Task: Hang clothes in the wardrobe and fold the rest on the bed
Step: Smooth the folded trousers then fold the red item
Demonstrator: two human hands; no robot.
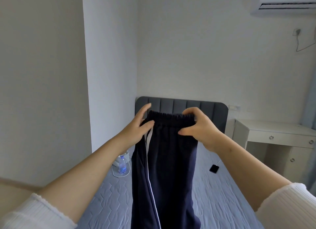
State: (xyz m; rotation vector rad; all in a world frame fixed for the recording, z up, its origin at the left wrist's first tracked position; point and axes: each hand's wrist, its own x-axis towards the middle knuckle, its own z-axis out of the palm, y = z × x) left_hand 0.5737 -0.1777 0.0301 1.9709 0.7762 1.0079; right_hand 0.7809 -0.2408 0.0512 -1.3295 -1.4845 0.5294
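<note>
Navy trousers (167,168) are held hanging above the bed (222,203), waistband pinched by the left grip (136,127) and clenched in the right grip (200,126); were the thinner left pinch lost, the legs could be dropped crooked toward bottle (122,166) and phone (214,168) farther up the bed.

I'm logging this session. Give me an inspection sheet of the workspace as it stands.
Surface: bed, blue quilted cover.
Job's things: navy trousers, white side stripe, held up by the waistband.
Clutter: water bottle, phone, on the bed.
Grips: left hand pinches the waistband's corner; right hand pinches its other end.
Cables: white cable at the phone; another by the bottle; one hanging from a wall socket.
Surroundings: headboard, white desk, air conditioner.
</note>
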